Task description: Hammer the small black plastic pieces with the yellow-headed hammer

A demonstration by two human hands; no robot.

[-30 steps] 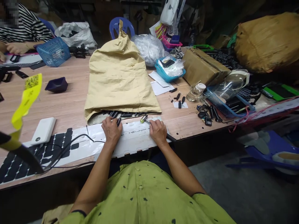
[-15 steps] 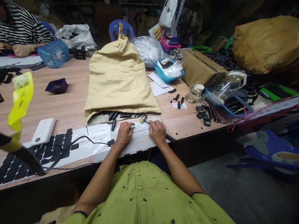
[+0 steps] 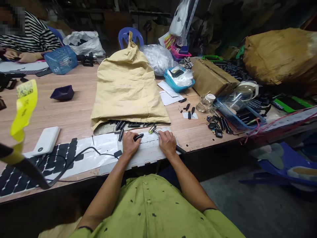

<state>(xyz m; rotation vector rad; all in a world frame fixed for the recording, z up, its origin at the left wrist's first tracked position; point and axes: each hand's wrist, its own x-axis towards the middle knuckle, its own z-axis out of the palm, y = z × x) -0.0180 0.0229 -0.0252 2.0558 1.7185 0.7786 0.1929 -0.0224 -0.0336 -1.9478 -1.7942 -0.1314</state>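
Note:
My left hand point(image 3: 129, 143) is closed around a short black cylindrical part point(image 3: 138, 136), with one end sticking out past the thumb toward the right. My right hand point(image 3: 167, 144) grips a small hammer whose yellowish and metal head point(image 3: 152, 129) lies just left of the fingers. The hammer's black handle point(image 3: 180, 149) comes out behind that hand. Both hands rest over a white board point(image 3: 146, 152) at the table's front edge. More black parts point(image 3: 121, 126) lie in front of the left hand, some partly hidden under a beige cloth sack point(image 3: 130, 89).
To the left are a white power bank point(image 3: 47, 140), a black cable point(image 3: 81, 151) and a sheet of black pads point(image 3: 65, 153). A purple tray point(image 3: 62, 93) sits farther back. On the right stand a glass jar point(image 3: 206, 103), keys point(image 3: 213, 124) and a blue basket point(image 3: 237, 117). Another person works at far left.
A black cylindrical part now shows in my left hand, where none was visible before. That hand has shifted slightly left. My right hand stays on the hammer in nearly the same place.

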